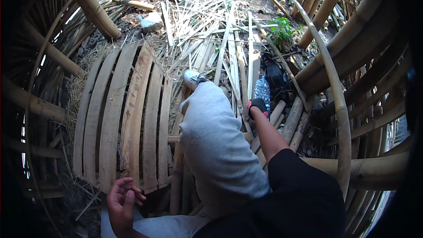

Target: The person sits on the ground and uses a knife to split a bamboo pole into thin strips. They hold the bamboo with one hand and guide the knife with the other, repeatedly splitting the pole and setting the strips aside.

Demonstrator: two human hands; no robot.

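My left hand (pixel 123 203) hovers by the near end of a slatted wooden bench (pixel 115 114), palm turned up. Its fingers are loosely bent and apart, with nothing in them. On the right my arm stretches forward and down. My right hand (pixel 258 105), in a dark glove or wrap with red edging, is at the near end of a clear plastic bottle (pixel 262 89). Its fingers are hidden, so whether it grips the bottle does not show. Beside the bottle lies a dark item (pixel 276 77), too shadowed to name.
My leg in grey trousers (pixel 216 128) stands between bench and bottle. Split bamboo strips (pixel 207 39) litter the ground ahead. Bamboo poles (pixel 326 57) rise at both sides, and one crosses at right. A green plant (pixel 281 31) and a pale block (pixel 151 22) are farther off.
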